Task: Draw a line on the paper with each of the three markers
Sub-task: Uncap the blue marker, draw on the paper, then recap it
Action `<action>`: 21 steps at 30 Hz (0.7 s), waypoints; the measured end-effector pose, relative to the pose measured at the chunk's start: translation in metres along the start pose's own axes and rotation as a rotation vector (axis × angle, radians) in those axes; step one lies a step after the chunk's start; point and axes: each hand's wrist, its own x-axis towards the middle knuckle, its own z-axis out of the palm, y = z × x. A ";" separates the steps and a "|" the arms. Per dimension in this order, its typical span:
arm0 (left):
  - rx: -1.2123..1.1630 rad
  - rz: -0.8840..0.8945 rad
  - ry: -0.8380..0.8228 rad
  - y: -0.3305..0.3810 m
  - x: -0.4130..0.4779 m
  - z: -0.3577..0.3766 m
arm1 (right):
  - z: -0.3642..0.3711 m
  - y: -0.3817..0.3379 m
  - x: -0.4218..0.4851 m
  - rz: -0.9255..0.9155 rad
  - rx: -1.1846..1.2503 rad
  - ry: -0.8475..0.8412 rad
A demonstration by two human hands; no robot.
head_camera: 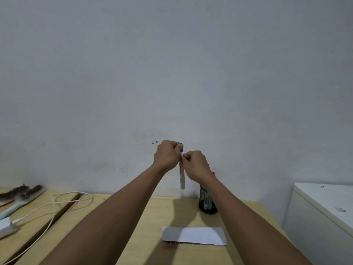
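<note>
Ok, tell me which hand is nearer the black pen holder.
Right. The right hand grips the marker just above the black pen holder; the left hand holds the marker's blue cap end, higher and further left.

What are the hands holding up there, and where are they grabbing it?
A marker, held upright above the table. The left hand grips its blue cap end at the top; the right hand pinches the white barrel just below.

Scuffed grey wall [172,64], wood desk [149,226], white cabinet [324,207] rt.
</note>
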 end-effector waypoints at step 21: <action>0.443 -0.115 -0.171 -0.164 -0.072 0.025 | 0.050 0.093 -0.033 0.020 0.246 -0.072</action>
